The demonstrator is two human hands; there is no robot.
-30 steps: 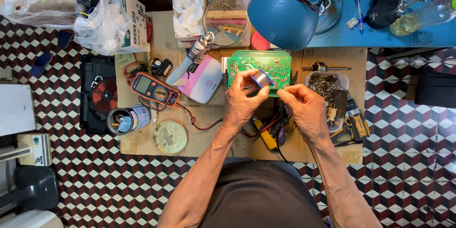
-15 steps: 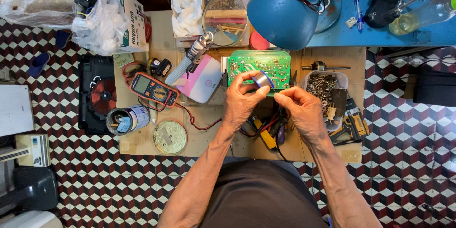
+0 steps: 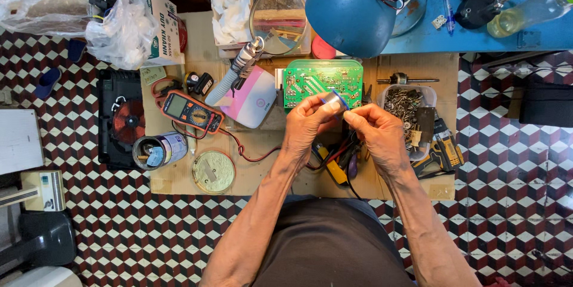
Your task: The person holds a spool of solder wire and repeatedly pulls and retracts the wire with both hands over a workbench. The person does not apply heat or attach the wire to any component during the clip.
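My left hand [image 3: 307, 124] holds a small grey cylinder with a blue band [image 3: 333, 101], like a spool or roll, above the low wooden work board [image 3: 262, 167]. My right hand [image 3: 376, 130] pinches at the right side of that cylinder, fingertips touching it. Just behind both hands lies a green circuit board [image 3: 322, 78]. Under my hands lie a yellow-handled tool [image 3: 332, 167] and red and black test leads.
An orange multimeter [image 3: 190, 111] and a white-pink device [image 3: 248, 99] lie to the left, with a tin can [image 3: 156, 151] and a round lid [image 3: 213, 171] nearer me. A blue desk lamp [image 3: 352, 9] hangs overhead. A tub of screws [image 3: 406, 108] sits at right.
Both hands have stayed over the green circuit board, turning the small cylinder slightly between the fingers. Nothing else moved.
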